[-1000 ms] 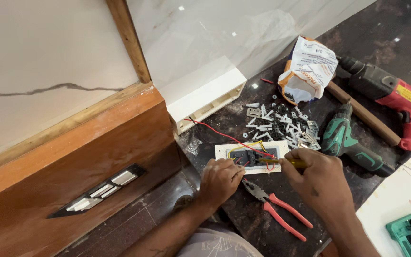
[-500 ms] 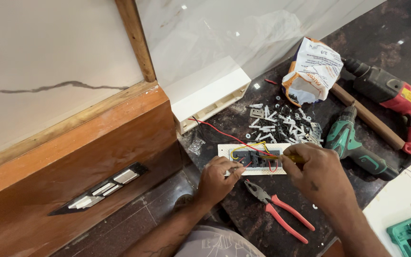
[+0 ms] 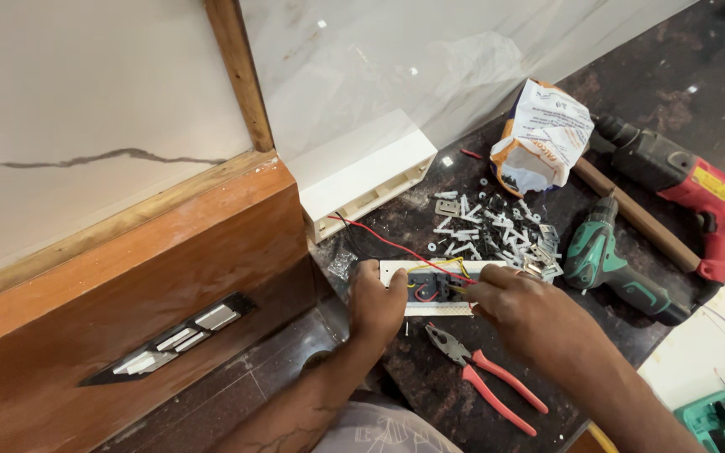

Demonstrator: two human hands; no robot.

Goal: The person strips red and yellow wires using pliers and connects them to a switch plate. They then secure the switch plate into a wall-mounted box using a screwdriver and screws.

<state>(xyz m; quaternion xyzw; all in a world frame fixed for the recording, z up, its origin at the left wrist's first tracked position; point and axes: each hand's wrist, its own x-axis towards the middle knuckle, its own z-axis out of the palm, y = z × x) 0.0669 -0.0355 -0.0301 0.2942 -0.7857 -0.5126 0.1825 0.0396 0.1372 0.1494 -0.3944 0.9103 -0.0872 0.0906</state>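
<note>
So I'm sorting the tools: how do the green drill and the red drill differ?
The green drill is smaller and lies nearer the right hand; the red drill is bulkier and lies farther back. A wooden handle lies between them. Both rest on the dark countertop, untouched.

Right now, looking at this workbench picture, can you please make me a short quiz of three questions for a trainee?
1. True or false: the left hand rests on the white switch plate.
2. Which tool lies nearest the right hand? A) red-handled pliers B) green drill C) red hammer drill
3. What colour wire runs from the plate toward the white box?

Key: 1 true; 2 A; 3 red.
</note>
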